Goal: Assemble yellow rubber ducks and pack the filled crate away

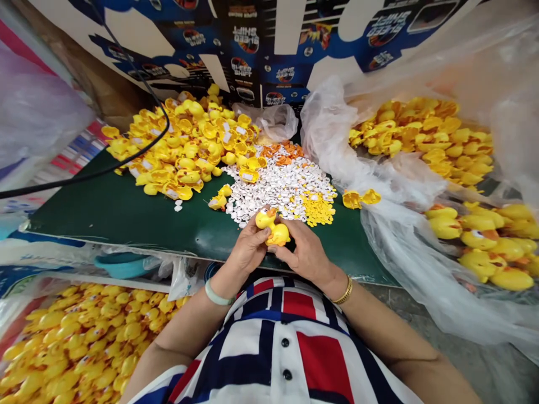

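Between my two hands is a yellow toy duck with an orange beak and an eye on its head, held just above the near edge of the green table. My left hand pinches it around the head and neck with the thumb in front. On the other side, my right hand grips the body, thumb underneath. Just beyond my fingers lies a spread of small white eye pieces. Small yellow pieces and orange beak pieces border that spread.
A heap of yellow duck shells covers the back left, with a black cable arching over it. Clear plastic bags with more yellow shells lie right. Lower left, a bin holds many ducks. Printed cardboard stands behind.
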Motion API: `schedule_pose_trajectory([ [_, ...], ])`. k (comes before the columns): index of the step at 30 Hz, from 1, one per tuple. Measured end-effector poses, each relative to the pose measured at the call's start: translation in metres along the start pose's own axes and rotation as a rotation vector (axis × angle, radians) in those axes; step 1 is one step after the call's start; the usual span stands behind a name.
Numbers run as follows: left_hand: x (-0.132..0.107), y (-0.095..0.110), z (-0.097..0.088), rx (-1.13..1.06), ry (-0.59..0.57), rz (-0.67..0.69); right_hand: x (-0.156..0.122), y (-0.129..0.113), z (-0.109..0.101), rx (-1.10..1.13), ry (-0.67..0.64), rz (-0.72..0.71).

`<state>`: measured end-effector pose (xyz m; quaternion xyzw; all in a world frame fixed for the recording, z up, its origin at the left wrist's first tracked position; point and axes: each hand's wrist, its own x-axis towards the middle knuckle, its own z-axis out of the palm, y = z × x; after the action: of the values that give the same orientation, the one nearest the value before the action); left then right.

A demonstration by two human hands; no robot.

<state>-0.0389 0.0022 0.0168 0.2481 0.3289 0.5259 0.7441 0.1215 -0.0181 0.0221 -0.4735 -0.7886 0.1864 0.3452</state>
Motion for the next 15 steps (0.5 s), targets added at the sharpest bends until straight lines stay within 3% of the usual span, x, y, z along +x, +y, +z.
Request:
schedule_pose_trajectory([
  [5,0.002,-0.004,0.015,0.024,0.128,-0.011,-0.004,-0.008,0.001,-0.349,0.006,-0.058],
  [8,0.006,-0.003,0.023,0.002,0.215,-0.018,-0.006,-0.008,-0.004,-0.299,-0.041,-0.081],
  [11,0.008,-0.003,0.029,-0.004,0.221,-0.029,-0.008,-0.008,-0.004,-0.223,-0.072,-0.054],
  [15,0.012,-0.013,0.034,-0.01,0.243,0.01,-0.01,-0.009,0.006,-0.269,-0.015,-0.019],
])
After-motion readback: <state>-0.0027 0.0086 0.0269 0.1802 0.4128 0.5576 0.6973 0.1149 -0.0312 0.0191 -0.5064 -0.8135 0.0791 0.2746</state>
